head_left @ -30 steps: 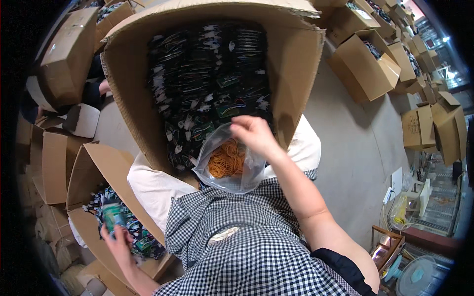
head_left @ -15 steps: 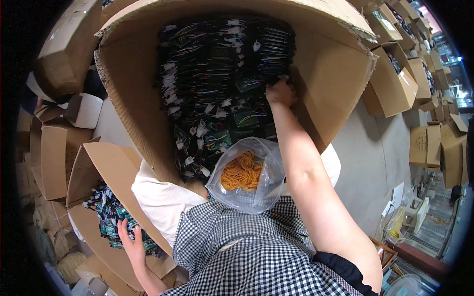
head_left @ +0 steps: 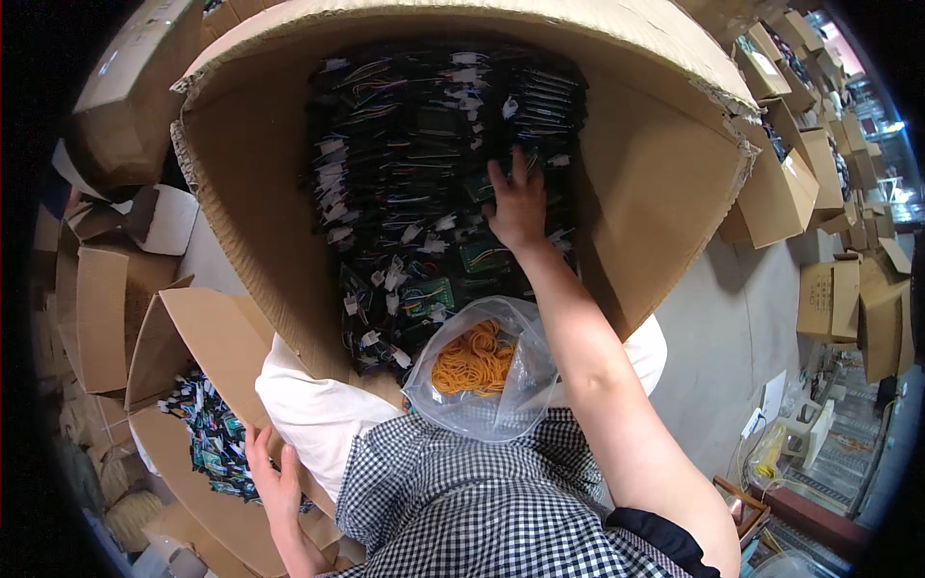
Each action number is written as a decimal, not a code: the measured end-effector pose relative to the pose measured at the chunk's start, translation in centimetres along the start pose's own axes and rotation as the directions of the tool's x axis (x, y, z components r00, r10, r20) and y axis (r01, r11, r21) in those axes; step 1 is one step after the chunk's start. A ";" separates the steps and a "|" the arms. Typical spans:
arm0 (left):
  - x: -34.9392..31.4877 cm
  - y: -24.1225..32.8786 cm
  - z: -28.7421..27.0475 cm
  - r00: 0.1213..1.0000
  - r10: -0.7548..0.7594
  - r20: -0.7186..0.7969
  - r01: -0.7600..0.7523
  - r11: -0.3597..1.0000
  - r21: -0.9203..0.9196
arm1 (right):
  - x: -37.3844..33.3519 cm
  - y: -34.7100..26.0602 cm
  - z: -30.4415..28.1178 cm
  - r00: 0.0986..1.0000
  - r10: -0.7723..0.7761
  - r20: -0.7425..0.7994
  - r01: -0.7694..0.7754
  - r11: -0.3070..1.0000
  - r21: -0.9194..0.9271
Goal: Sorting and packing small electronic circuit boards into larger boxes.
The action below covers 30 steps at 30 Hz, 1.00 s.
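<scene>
My right hand (head_left: 518, 210) reaches into a large cardboard box (head_left: 665, 183), fingers spread over the circuit boards (head_left: 414, 178) inside. Those boards lie in packed rows, with coloured wires and white plugs; a few green ones (head_left: 485, 254) lie loose in the near part. Nothing shows in that hand. At the lower left, my left hand (head_left: 276, 477) is open beside the flap of a smaller cardboard box (head_left: 207, 318), which holds a heap of circuit boards (head_left: 217, 438). A clear plastic bag (head_left: 511, 385) with orange rubber bands (head_left: 474, 358) sits between my legs, against the big box.
More cardboard boxes (head_left: 785, 193) stand along the right, some filled with boards. Others (head_left: 111, 303) are stacked at the left. Grey floor (head_left: 689, 318) shows right of the big box. A yellow plastic bag (head_left: 766, 458) lies at the lower right.
My right hand has moved left from the box's right wall, and its fingers have spread over the boards. My left hand has shifted slightly right and down.
</scene>
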<state>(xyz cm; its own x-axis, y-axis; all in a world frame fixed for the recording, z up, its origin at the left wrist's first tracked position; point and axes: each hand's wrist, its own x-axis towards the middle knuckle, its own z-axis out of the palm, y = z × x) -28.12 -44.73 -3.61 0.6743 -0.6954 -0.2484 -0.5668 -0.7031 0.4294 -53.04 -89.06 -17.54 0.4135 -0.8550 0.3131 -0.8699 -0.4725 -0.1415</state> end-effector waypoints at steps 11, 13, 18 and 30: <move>-0.6 2.9 -0.7 0.997 0.082 -0.010 -0.082 0.997 0.002 | 0.4 2.6 -0.9 1.000 -0.010 0.023 0.009 0.998 0.058; -0.8 3.4 -0.8 0.984 0.164 -0.065 -0.164 0.986 0.007 | 0.3 2.1 -1.6 0.998 0.024 0.052 -0.029 0.996 0.082; -0.5 6.8 -0.6 0.923 0.331 -0.194 -0.356 0.928 -0.109 | 0.0 1.3 -6.2 0.903 0.316 -0.290 -0.035 0.728 0.684; 4.1 16.7 6.3 0.950 0.199 0.241 0.293 -0.299 -0.908 | 3.0 -8.1 -10.2 0.965 0.112 0.237 -0.261 0.478 0.838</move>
<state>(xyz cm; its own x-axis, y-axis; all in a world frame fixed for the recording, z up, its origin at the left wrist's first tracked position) -37.77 -60.26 -2.98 0.4141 -0.8362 -0.3596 0.7968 0.1421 0.5873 -47.47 -85.62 -5.82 0.3651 -0.9288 0.0641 -0.2986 -0.1821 -0.9369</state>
